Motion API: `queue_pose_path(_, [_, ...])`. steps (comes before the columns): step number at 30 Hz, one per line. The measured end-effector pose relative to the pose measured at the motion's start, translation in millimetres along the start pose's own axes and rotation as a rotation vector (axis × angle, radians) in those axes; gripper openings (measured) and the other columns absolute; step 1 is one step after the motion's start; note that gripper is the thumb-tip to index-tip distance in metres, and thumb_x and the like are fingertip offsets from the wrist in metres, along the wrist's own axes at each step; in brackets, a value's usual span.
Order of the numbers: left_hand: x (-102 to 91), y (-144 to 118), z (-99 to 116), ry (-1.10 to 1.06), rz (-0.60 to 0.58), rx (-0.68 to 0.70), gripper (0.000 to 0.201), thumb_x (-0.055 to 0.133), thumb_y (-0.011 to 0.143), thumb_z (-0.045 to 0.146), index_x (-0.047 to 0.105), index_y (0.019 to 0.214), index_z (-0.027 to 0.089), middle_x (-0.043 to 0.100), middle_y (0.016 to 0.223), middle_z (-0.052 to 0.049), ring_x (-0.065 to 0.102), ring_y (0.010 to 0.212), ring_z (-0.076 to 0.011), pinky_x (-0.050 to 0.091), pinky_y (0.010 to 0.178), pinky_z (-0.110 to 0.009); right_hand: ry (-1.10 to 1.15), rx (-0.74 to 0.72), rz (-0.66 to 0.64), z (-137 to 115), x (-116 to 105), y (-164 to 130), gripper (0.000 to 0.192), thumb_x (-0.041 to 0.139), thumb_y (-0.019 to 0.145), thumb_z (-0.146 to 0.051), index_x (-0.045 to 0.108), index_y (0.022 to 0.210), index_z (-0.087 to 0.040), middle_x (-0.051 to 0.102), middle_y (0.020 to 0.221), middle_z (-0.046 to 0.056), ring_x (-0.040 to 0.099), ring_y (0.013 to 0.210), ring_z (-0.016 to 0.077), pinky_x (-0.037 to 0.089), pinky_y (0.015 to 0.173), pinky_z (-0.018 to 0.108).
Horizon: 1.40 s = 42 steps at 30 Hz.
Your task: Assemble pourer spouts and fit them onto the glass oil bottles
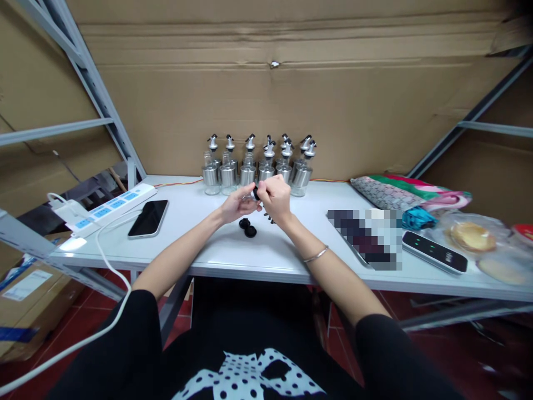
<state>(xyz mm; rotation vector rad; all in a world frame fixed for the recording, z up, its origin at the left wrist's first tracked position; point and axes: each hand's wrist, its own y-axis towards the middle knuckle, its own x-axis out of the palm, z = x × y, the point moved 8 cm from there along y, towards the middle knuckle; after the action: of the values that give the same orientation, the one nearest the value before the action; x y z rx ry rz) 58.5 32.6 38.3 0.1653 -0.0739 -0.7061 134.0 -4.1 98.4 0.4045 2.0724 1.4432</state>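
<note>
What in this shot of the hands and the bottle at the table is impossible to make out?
- Head view: the bottle held between left hand and right hand is mostly covered by the fingers.
- The two black caps on the table are too small for detail.
- The flat item on the right is pixelated.
- The bagged food blurs near the right edge.

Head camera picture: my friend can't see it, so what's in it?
Two hands, left and right, hold a small bottle together over a white table. Behind stand more bottles; two black caps lie near, a phone at left.
</note>
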Motion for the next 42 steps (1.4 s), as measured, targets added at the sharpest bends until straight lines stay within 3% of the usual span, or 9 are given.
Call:
queue_pose_path(2, [-5.1,-1.0,10.8,0.217,0.060,0.132,0.053,0.041,0.083,0.068,0.050,0.067,0.018,0.031,0.042,0.008,0.035,0.039,-0.0092,0.043,0.063,-0.031,0.033,0.105,-0.057,15.3,2.3,1.3,0.049,0.029,0.093,-0.046,0.034,0.050,-0.022,0.041,0.047,-0.002,0.040,0.049,0.0125,0.033,0.064,0.031])
queue_pose_path(7, [-11.4,-11.8,36.7,1.056,0.268,0.519,0.043,0.058,0.083,0.054,0.057,0.097,0.014,0.062,0.072,-0.002,0.052,0.062,-0.0144,0.038,0.076,-0.031,0.250,0.594,-0.296,59.6,22.0,-11.9,0.066,0.021,0.089,-0.065,0.043,0.046,-0.020,0.044,0.044,0.000,0.044,0.048,0.0128,0.034,0.057,0.028])
queue_pose_path(11, [-9.1,-12.8,33.8,1.342,0.280,0.590,0.035,0.053,0.088,0.049,0.059,0.091,0.014,0.065,0.074,-0.003,0.054,0.064,-0.0150,0.035,0.081,-0.033,0.248,0.579,-0.401,54.4,32.2,-14.4,0.064,0.039,0.079,-0.071,0.040,0.042,-0.019,0.034,0.043,-0.003,0.035,0.048,0.0103,0.028,0.052,0.026])
queue_pose_path(15, [-13.2,-12.0,38.1,1.306,0.309,0.551,0.036,0.049,0.089,0.051,0.059,0.085,0.016,0.062,0.069,-0.001,0.051,0.063,-0.0148,0.033,0.083,-0.033,0.301,0.540,-0.336,46.0,33.0,-12.4,0.061,0.040,0.078,-0.070,0.041,0.048,-0.018,0.032,0.048,-0.003,0.031,0.051,0.0092,0.024,0.050,0.026])
queue_pose_path(22, [-23.2,-5.7,41.7,0.917,0.253,0.346,0.041,0.057,0.078,0.056,0.056,0.066,0.016,0.047,0.056,0.003,0.043,0.059,-0.0120,0.033,0.066,-0.026,0.173,0.448,-0.217,37.9,24.2,-11.5,0.059,0.029,0.086,-0.065,0.033,0.048,-0.020,0.029,0.048,-0.003,0.028,0.048,0.0093,0.023,0.050,0.027])
queue_pose_path(28, [-14.0,-2.6,12.0,0.241,-0.052,0.009,0.054,0.068,0.062,0.066,0.052,0.062,0.015,0.028,0.044,0.009,0.023,0.042,-0.0052,0.027,0.047,-0.023,-0.132,-0.044,-0.069,2.2,7.3,-4.6,0.053,0.020,0.097,-0.044,0.029,0.049,-0.021,0.034,0.045,-0.002,0.032,0.048,0.0122,0.030,0.063,0.031])
queue_pose_path(33, [2.8,-5.8,2.0,-0.065,-0.180,-0.058,0.052,0.071,0.065,0.063,0.048,0.059,0.016,0.021,0.040,0.013,0.020,0.037,-0.0024,0.048,0.068,-0.033,-0.209,-0.321,-0.025,-18.2,-2.6,-6.9,0.053,0.016,0.099,-0.038,0.030,0.051,-0.021,0.037,0.048,-0.001,0.034,0.054,0.0138,0.031,0.065,0.031])
queue_pose_path(37, [6.7,-4.0,6.0,0.037,-0.170,0.008,0.048,0.063,0.074,0.061,0.050,0.067,0.015,0.038,0.044,0.009,0.037,0.040,-0.0060,0.048,0.069,-0.032,-0.225,-0.266,-0.049,-4.7,-4.2,-2.4,0.056,0.015,0.098,-0.046,0.036,0.053,-0.021,0.043,0.051,0.000,0.039,0.056,0.0148,0.031,0.069,0.034])
queue_pose_path(42, [-11.5,-2.5,23.1,0.741,0.114,0.316,0.037,0.061,0.083,0.035,0.053,0.112,0.014,0.065,0.087,-0.005,0.060,0.076,-0.0163,0.045,0.078,-0.030,-0.010,0.208,-0.159,39.1,5.8,-1.2,0.057,0.017,0.096,-0.054,0.046,0.060,-0.020,0.052,0.058,0.001,0.048,0.059,0.0150,0.032,0.063,0.030])
